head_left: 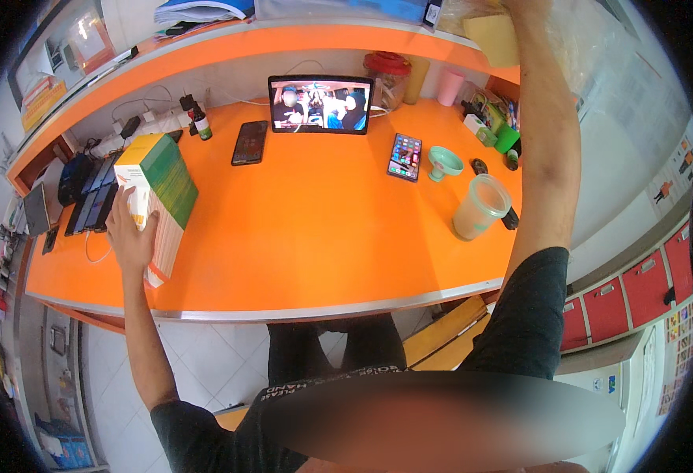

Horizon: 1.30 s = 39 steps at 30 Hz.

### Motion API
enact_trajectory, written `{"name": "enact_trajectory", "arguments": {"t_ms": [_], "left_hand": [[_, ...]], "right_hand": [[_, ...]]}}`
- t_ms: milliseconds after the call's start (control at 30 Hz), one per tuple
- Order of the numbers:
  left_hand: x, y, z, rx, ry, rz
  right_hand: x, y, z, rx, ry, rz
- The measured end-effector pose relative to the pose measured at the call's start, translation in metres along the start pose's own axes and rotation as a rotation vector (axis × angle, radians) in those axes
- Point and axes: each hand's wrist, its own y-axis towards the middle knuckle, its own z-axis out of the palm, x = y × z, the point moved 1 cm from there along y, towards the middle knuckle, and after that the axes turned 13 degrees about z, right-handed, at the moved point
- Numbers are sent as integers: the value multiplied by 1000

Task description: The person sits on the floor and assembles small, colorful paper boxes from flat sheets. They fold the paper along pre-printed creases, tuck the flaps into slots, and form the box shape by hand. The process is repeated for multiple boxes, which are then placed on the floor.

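Observation:
My left hand (132, 236) grips the near side of a thick book (169, 181) with a yellow and green cover, standing on the left of the orange desk (299, 236). The thumb lies across its pale page edges and the fingers lie along its left side. My right arm stretches up past the desk's right end to the upper shelf. Only part of my right hand (529, 8) shows at the top edge, its fingers cut off. Just below and left of it is a flat yellow piece (492, 41), beside clear plastic wrapping (571, 47); whether I hold either is hidden.
A lit tablet (320, 105) stands at the back. Two phones, a dark one (249, 143) and a lit one (405, 157), lie on the desk. Right of them stand a green footed cup (444, 163) and a plastic tub (480, 207). Dark devices (94, 201) and cables sit far left.

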Motion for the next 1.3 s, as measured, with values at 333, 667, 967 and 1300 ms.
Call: {"name": "enact_trajectory", "arguments": {"t_ms": [333, 667, 967, 1300], "left_hand": [[3, 0, 6, -5, 2, -18], [23, 2, 4, 2, 21, 39], [20, 1, 1, 40, 33, 48], [23, 5, 7, 57, 58, 92]], "right_hand": [[-2, 61, -93, -321, 82, 17], [-39, -43, -311, -345, -150, -178], [-58, -238, -433, -56, -193, 32], [-126, -322, -355, 277, -100, 444]]}}
